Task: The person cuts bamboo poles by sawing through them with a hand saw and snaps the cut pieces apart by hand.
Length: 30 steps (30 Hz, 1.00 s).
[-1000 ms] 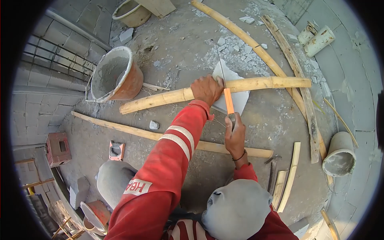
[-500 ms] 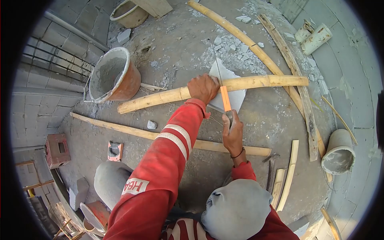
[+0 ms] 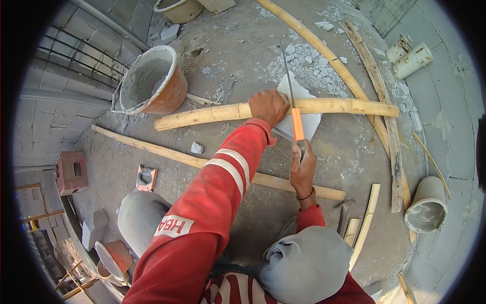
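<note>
My left hand (image 3: pixel 269 107) is closed around a split bamboo pole (image 3: pixel 205 116), pressing it from above near its middle. In my right hand (image 3: pixel 304 169) is the dark grip of a hand saw with an orange section (image 3: pixel 297 124). Its long thin blade (image 3: pixel 287 68) crosses the bamboo just right of my left hand and points away from me. Beneath that crossing lies a pale flat slab (image 3: pixel 308 125) on the floor. Whether the teeth have cut into the bamboo I cannot tell.
A mortar-coated bucket (image 3: pixel 174 83) stands at left. Another bamboo pole (image 3: pixel 329 53) and a weathered plank (image 3: pixel 372 76) lie at right, by a grey bucket (image 3: pixel 426 202). A bamboo strip (image 3: pixel 152 148) crosses the floor nearer me. A hammer (image 3: pixel 344 207) lies beside my right knee (image 3: pixel 309 271).
The camera view has turned slightly, so the scene sits a little farther right. Both hands keep their grips, and the saw's place on the bamboo looks nearly the same.
</note>
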Motion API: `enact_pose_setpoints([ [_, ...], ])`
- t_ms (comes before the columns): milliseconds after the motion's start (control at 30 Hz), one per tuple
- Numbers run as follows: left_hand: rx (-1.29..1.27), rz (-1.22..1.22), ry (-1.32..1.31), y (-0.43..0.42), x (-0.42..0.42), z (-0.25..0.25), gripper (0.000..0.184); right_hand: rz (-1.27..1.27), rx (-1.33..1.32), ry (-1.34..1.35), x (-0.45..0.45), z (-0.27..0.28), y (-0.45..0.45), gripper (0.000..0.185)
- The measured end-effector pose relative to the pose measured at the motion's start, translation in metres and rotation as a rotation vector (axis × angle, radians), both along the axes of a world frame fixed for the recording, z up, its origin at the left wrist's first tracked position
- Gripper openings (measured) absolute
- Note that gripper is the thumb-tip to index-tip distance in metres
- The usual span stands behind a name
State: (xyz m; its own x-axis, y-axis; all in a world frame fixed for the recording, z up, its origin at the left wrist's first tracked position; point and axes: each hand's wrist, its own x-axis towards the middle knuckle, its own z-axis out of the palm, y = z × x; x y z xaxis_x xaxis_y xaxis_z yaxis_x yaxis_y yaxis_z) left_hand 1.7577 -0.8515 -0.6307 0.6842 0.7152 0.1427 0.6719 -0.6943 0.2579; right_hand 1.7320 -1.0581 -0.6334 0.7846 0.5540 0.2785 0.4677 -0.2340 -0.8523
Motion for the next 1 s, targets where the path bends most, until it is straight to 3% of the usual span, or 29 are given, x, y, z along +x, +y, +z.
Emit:
enact_pose_setpoints([
  [67, -0.02, 0.002, 0.011, 0.0, 0.001, 0.001, 0.038, 0.088, -0.242, 0.464, -0.013, 0.034, -0.03, 0.04],
  [133, -0.045, 0.02, 0.02, 0.001, 0.002, -0.001, 0.038, -0.013, -0.266, 0.259, -0.059, -0.016, -0.102, 0.042],
  [200, 0.029, -0.016, -0.012, 0.001, 0.0, -0.007, 0.037, 0.032, -0.24, 0.416, -0.083, 0.006, -0.148, 0.041],
  [300, 0.054, -0.021, -0.023, 0.0, 0.0, -0.006, 0.037, -0.046, -0.328, 0.377, -0.072, 0.008, -0.136, 0.038],
  [367, 0.035, -0.026, -0.015, 0.002, 0.002, -0.003, 0.037, 0.05, -0.246, 0.573, -0.035, 0.028, -0.075, 0.042],
  [433, 0.006, -0.015, 0.006, -0.002, 0.0, -0.001, 0.037, -0.018, -0.183, 0.103, -0.02, 0.013, -0.03, 0.04],
  [567, -0.008, 0.014, 0.006, -0.004, -0.002, 0.002, 0.036, 0.018, -0.245, 0.327, -0.025, -0.005, -0.058, 0.045],
  [667, -0.016, 0.015, 0.013, 0.001, 0.0, 0.004, 0.036, 0.085, -0.313, 0.418, -0.075, 0.0, -0.148, 0.055],
  [767, 0.007, -0.011, 0.02, 0.003, 0.001, -0.007, 0.035, -0.107, -0.412, 0.428, -0.096, -0.018, -0.191, 0.054],
  [833, 0.035, -0.04, 0.008, 0.0, 0.002, -0.004, 0.034, 0.074, -0.305, 0.508, -0.053, 0.016, -0.134, 0.045],
  [967, -0.024, -0.079, 0.049, 0.005, 0.002, -0.01, 0.034, 0.008, -0.014, -0.041, 0.001, 0.02, -0.004, 0.028],
  [1000, 0.008, -0.122, 0.052, 0.009, 0.0, -0.016, 0.035, 0.011, -0.005, -0.04, 0.002, 0.024, -0.006, 0.028],
])
